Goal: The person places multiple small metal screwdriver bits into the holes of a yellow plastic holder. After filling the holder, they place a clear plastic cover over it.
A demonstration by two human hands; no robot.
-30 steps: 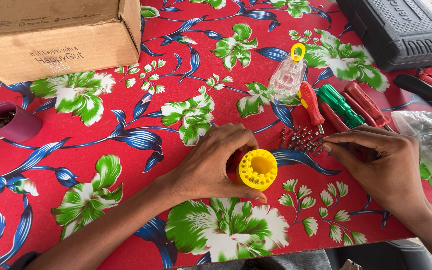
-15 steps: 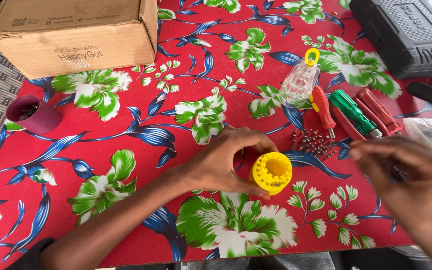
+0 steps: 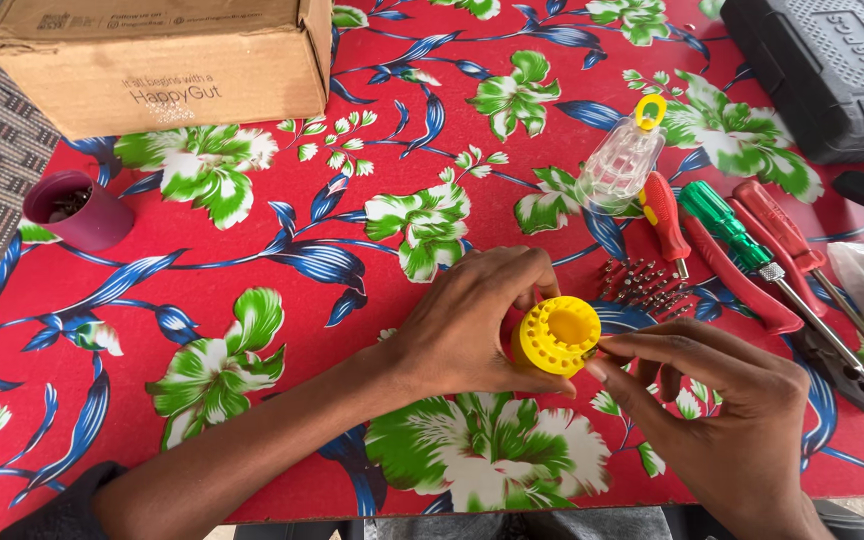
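Grip, left hand: my fingers are wrapped around the side of the yellow round bit holder, clamped on it, its holed face turned up toward me.
Grip, right hand: thumb and forefinger pinched together right at the holder's right rim; whether a bit sits between them I cannot tell, it is too small to see.
Holder: one, just above the surface, between my two hands.
Doing it well, as I judge it: keep the left grip firm so the holder does not turn, keep its face level, and bring the pinch straight down over one hole of the outer ring instead of coming in at a slant.
Just beyond my right fingers: a heap of small screwdriver bits, lying loose; too many and too fine to count surely.
Further out from the right grip: one clear plastic cap with a yellow loop, one red-handled screwdriver, one green-handled screwdriver, one pair of red-handled pliers.
Far right corner: one dark tool case.
Far beyond the left grip: one cardboard box, one small purple cup.
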